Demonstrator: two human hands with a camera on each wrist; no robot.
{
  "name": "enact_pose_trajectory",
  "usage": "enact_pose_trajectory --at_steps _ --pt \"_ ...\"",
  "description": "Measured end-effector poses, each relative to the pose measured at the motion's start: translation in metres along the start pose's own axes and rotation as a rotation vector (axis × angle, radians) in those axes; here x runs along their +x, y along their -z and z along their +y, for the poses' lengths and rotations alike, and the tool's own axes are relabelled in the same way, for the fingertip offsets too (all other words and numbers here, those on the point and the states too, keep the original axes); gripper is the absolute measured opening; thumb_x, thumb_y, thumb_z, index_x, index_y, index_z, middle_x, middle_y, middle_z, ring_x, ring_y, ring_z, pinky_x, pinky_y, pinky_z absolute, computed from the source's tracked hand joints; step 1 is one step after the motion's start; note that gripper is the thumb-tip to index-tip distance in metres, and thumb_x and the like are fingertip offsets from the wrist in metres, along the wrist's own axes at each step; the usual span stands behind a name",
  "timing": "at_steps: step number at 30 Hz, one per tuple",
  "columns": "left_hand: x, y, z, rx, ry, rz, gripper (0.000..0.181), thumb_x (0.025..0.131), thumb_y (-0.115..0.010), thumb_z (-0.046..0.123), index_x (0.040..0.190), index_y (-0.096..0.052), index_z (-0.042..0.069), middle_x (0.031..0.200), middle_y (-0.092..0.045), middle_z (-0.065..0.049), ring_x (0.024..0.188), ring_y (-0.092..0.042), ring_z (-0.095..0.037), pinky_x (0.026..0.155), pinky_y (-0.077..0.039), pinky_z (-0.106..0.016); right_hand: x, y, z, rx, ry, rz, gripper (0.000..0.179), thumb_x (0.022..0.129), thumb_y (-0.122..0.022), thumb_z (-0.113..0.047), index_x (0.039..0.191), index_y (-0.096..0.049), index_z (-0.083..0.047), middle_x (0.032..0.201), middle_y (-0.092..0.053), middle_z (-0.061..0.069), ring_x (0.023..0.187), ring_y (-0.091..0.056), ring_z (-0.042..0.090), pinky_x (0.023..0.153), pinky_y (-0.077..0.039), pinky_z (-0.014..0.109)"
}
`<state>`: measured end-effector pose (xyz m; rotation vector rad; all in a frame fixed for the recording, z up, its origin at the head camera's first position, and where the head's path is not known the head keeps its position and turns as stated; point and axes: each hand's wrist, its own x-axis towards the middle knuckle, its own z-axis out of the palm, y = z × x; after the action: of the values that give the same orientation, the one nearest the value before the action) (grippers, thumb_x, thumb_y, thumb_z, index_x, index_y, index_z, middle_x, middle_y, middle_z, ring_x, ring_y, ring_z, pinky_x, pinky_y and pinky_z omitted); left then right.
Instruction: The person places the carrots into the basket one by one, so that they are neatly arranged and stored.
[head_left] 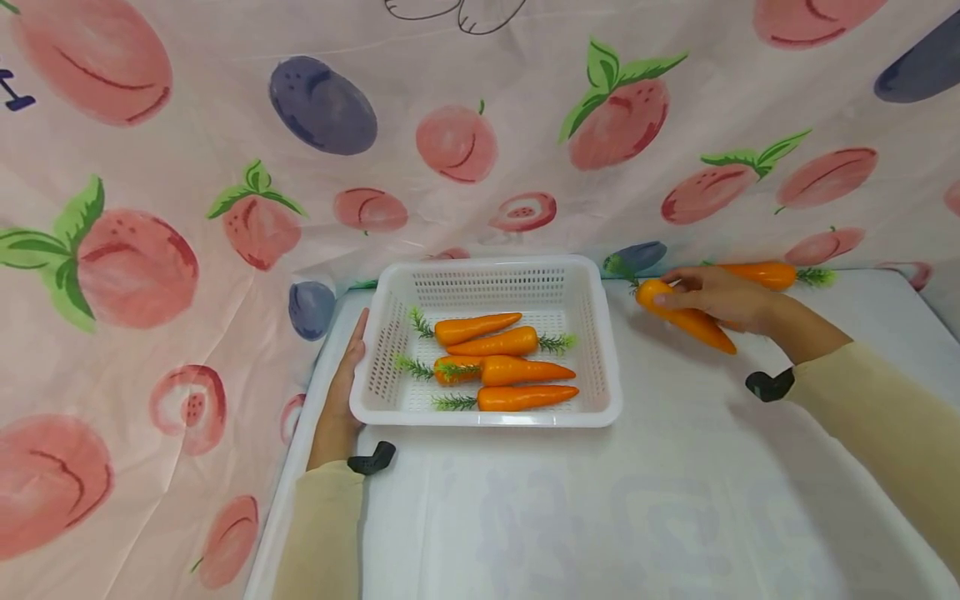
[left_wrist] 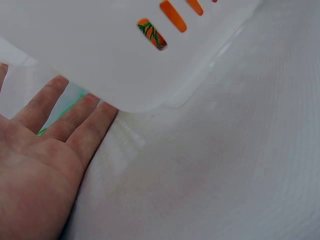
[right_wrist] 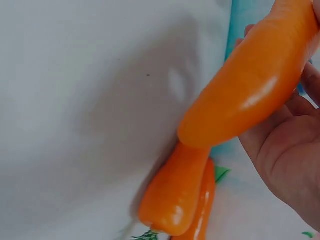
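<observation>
A white plastic basket (head_left: 480,421) with slotted walls holds several orange carrots (head_left: 517,371) with green leafy tops. My left hand (head_left: 341,400) lies along its left side; in the left wrist view the straight fingers (left_wrist: 82,117) reach the basket's wall (left_wrist: 95,65). To the right of the basket, my right hand (head_left: 723,296) grips one carrot (head_left: 697,327) near its thick leafy end, the tip slanting down to the right. The right wrist view shows this carrot (right_wrist: 250,85) above the table, its shadow cast on the cloth.
Beyond my right hand, another carrot (head_left: 761,273) lies at the table's back edge; the right wrist view shows two loose carrots (right_wrist: 175,195) side by side there. A fruit-printed curtain (head_left: 450,217) hangs behind and to the left. White cloth (head_left: 562,508) covers the table.
</observation>
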<state>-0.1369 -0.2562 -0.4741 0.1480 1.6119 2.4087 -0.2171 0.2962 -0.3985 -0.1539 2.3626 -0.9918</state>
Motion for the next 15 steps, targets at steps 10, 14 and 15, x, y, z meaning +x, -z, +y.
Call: enact_pose_trajectory --at_steps 10,14,15 --pt "0.003 0.001 0.002 0.016 -0.009 -0.027 0.064 0.109 -0.03 0.042 0.165 0.002 0.035 0.174 0.0 -0.002 0.16 -0.001 -0.033 0.127 0.0 -0.053 -0.006 0.005 -0.023 -0.014 0.022 0.013 0.072 0.096 -0.063 -0.056 0.151 -0.042 -0.014 0.134 -0.052 0.016 0.109 -0.055 0.03 0.085 -0.052 0.035" --pt "0.003 0.001 0.003 0.04 -0.008 -0.026 0.065 0.11 -0.028 0.04 0.165 0.006 0.031 0.174 0.002 -0.003 0.16 0.0 -0.033 0.127 0.001 -0.051 -0.007 0.007 -0.032 -0.017 0.041 0.0 0.067 0.098 -0.062 -0.052 0.149 -0.044 -0.013 0.134 -0.052 0.015 0.108 -0.054 0.029 0.083 -0.051 0.036" --pt "0.003 0.001 0.003 0.042 -0.004 -0.024 0.065 0.11 -0.028 0.041 0.165 0.006 0.031 0.174 0.002 -0.002 0.16 0.0 -0.032 0.128 0.0 -0.05 -0.008 0.007 -0.034 -0.016 0.045 -0.004 0.065 0.099 -0.062 -0.051 0.149 -0.045 -0.013 0.134 -0.053 0.015 0.108 -0.054 0.029 0.084 -0.051 0.036"
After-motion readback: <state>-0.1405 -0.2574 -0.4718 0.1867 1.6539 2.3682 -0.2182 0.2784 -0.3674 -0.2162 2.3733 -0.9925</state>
